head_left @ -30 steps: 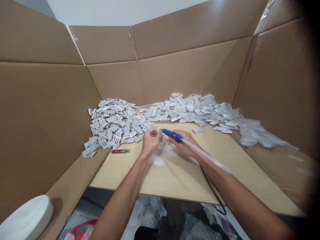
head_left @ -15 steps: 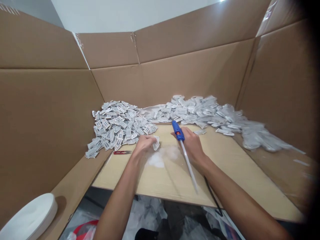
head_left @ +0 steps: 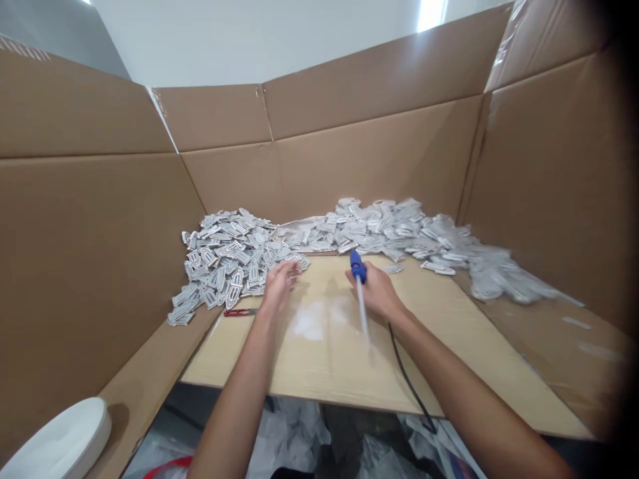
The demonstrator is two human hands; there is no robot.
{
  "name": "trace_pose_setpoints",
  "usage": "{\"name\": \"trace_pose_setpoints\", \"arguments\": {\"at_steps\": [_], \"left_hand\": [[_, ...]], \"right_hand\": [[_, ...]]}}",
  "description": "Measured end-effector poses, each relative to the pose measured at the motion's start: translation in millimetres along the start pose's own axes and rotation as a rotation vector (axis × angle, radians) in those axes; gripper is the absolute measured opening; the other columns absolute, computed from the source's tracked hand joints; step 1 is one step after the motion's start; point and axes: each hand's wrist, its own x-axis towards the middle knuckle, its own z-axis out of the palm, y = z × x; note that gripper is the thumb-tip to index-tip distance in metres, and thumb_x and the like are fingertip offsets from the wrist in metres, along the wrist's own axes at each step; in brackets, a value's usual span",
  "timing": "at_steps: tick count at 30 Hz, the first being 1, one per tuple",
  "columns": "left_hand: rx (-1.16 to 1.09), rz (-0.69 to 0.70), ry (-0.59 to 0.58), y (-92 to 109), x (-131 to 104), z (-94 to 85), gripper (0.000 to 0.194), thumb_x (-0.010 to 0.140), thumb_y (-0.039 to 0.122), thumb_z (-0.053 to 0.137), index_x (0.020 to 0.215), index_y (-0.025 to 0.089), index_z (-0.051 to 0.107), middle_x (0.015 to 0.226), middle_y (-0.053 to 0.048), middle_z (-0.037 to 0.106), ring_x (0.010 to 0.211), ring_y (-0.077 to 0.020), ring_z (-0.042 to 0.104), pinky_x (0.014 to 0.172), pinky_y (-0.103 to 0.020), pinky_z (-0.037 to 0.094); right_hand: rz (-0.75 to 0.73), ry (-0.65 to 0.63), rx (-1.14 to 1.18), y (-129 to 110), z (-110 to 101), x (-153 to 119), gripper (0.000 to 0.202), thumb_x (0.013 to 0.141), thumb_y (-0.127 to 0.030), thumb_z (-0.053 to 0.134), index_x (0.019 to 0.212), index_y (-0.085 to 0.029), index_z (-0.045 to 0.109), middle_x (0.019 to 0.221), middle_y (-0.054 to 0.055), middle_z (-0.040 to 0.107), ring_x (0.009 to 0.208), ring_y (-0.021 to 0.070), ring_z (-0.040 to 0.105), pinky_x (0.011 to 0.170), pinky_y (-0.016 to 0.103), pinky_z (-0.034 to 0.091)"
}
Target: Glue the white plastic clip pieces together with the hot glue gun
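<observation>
My right hand point(head_left: 377, 287) is wrapped round a blue hot glue gun point(head_left: 357, 267), held over the right half of the board. A long whitish glue stick point(head_left: 362, 311) sticks out of its rear toward me, and a dark cord hangs below the hand. My left hand point(head_left: 280, 286) is at the right edge of a heap of grey-and-white arched flat pieces point(head_left: 234, 256). Its fingers are blurred, and whether a piece is between them I cannot make out. Red thread snips point(head_left: 239, 312) lie just left of that wrist.
Cardboard walls point(head_left: 369, 146) surround the pale board point(head_left: 309, 366). A second heap of pieces point(head_left: 384, 226), many in clear plastic, runs along the back to the right. A white round container point(head_left: 64, 436) stands at lower left. Plastic bags lie below the front edge.
My left hand has moved slightly left and up toward the heap; the white piece seen in it before no longer shows clearly. The glue gun has turned more upright, its stick swinging left.
</observation>
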Motion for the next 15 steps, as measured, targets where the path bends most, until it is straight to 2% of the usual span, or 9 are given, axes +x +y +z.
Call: {"name": "trace_pose_setpoints", "arguments": {"at_steps": [2,5,9,12,15], "left_hand": [[0.075,-0.016,-0.087,-7,-7,9.4,0.041,0.069,0.047,0.084,0.089,0.012,0.073,0.087,-0.008,0.071,0.071,-0.0119,0.065,0.058,-0.020,0.044],[0.114,-0.105,-0.259,-11,-17,19.4,0.055,0.072,0.063,0.078,0.088,0.010,0.076,0.087,-0.012,0.072,0.072,-0.0146,0.066,0.061,-0.023,0.046],[0.214,-0.196,-0.460,-15,-26,27.2,0.051,0.070,0.058,0.083,0.085,0.009,0.077,0.078,-0.011,0.071,0.063,-0.0124,0.061,0.058,-0.023,0.044],[0.284,-0.181,-0.480,-22,-27,31.7,0.048,0.070,0.055,0.084,0.083,0.009,0.077,0.072,-0.008,0.069,0.056,-0.0100,0.056,0.055,-0.022,0.042],[0.312,-0.190,-0.405,-29,-24,32.6,0.042,0.068,0.049,0.084,0.077,0.009,0.076,0.067,-0.007,0.068,0.053,-0.0100,0.055,0.053,-0.023,0.043]], "right_hand": [[-0.029,-0.050,0.034,-4,3,-2,0.022,0.090,-0.032,0.058,0.107,-0.019,0.053,0.097,0.011,0.072,0.084,0.0253,0.066,0.070,0.029,0.040],[-0.099,-0.136,0.081,-9,7,-6,0.029,0.087,-0.023,0.060,0.113,-0.020,0.047,0.104,0.012,0.071,0.090,0.0250,0.067,0.072,0.028,0.041],[-0.141,-0.254,0.039,-17,11,-12,0.027,0.089,-0.023,0.059,0.111,-0.018,0.046,0.103,0.014,0.071,0.089,0.0250,0.067,0.069,0.027,0.039],[-0.144,-0.286,0.023,-22,12,-15,0.032,0.088,-0.026,0.060,0.115,-0.016,0.046,0.104,0.015,0.070,0.087,0.0250,0.066,0.066,0.027,0.038],[-0.222,-0.389,0.147,-20,3,-10,0.045,0.082,-0.035,0.069,0.118,-0.016,0.050,0.107,0.012,0.069,0.088,0.0236,0.065,0.071,0.028,0.043]]}}
